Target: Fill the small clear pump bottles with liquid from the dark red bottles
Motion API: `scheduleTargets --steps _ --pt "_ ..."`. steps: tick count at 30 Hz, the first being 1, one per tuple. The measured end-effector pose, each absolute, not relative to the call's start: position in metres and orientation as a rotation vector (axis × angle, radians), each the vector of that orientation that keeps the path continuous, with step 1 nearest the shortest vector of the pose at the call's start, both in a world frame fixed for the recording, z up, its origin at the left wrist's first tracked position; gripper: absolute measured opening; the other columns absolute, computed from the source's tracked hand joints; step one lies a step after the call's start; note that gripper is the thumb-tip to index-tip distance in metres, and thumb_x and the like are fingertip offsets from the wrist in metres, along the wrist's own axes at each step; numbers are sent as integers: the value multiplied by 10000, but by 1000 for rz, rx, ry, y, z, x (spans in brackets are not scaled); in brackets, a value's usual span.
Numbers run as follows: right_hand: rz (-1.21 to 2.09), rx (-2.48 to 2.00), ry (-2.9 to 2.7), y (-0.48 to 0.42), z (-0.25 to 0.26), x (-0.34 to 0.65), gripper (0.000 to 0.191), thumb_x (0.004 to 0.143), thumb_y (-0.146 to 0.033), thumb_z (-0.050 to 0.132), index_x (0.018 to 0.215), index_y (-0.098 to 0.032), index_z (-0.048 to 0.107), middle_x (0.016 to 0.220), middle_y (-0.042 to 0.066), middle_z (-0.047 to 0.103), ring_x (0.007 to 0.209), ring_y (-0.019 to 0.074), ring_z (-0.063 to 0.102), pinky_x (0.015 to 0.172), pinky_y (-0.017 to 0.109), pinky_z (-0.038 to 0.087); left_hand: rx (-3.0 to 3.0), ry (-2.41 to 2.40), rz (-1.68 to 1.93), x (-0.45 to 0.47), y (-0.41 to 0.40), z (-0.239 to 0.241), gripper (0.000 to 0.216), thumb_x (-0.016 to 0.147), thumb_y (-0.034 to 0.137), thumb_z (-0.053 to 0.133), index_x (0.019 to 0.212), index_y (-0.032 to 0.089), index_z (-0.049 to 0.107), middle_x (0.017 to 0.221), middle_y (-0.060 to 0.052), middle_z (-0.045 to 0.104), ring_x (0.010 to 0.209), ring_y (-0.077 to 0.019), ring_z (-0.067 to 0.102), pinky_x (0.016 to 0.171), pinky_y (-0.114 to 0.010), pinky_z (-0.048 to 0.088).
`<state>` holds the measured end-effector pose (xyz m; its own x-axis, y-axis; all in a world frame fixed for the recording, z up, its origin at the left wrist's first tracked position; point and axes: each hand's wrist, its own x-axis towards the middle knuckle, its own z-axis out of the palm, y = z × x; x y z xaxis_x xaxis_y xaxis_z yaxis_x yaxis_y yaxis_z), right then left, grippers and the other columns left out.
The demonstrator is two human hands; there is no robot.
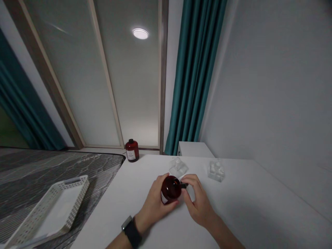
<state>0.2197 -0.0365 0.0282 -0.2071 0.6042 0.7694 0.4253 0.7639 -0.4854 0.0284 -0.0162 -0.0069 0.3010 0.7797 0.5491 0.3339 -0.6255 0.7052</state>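
Note:
My left hand (155,204) is wrapped around a dark red bottle (171,188) held tilted just above the white table (246,207). A dark watch sits on that wrist. My right hand (195,200) pinches the bottle's black cap (183,185) with thumb and fingers. Both hands are closed on the bottle, near the middle of the table.
Two clear glass-like containers (177,166) (216,170) stand on the table beyond my hands. A second red bottle (132,150) stands on the window sill. A white perforated basket (55,207) lies on the grey bed at left. Teal curtains (193,76) hang behind.

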Motion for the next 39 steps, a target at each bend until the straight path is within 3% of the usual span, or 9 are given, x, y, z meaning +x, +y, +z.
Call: scheduleTargets --steps 6,10,21,27,32,39 --pt "136 -865 -1748 -23 21 224 214 909 -111 508 1089 -227 526 985 61 593 898 211 603 794 342 534 1954 1142 1229 24 -15 -8 791 722 215 770 1429 199 417 1290 -128 553 1225 -332 530 1077 -564 419" --pt "163 -958 -1732 -11 11 233 227 939 -148 478 1141 -216 556 994 64 606 875 203 605 791 344 536 1913 1026 1204 23 -14 -8 782 737 214 755 1428 187 391 1349 -140 517 1295 -331 494 1126 -565 373" --pt "256 -1135 -1591 10 -17 234 101 835 -240 620 930 -208 609 912 62 690 851 235 654 792 388 560 1907 991 1207 21 -15 -3 752 710 162 759 1391 189 442 1366 -143 542 1297 -335 511 1130 -561 378" --pt "265 -1163 -1533 17 -18 230 263 864 -246 584 1119 -184 601 1003 99 710 932 258 682 832 433 553 1903 982 1206 18 -14 -6 767 704 179 771 1402 195 453 1362 -147 552 1300 -338 514 1132 -560 382" --pt "272 -1144 -1524 27 -14 227 307 849 -235 594 1153 -195 624 1064 103 717 1013 254 683 898 429 535 1906 949 1240 16 -12 -8 743 701 200 786 1384 194 493 1350 -144 579 1290 -352 533 1122 -557 399" --pt "288 -1150 -1447 69 -2 219 319 857 -238 568 1168 -182 608 1073 113 725 996 243 687 811 371 538 1899 953 1198 16 -13 -7 762 698 145 769 1393 204 462 1376 -143 557 1321 -355 505 1142 -567 369"
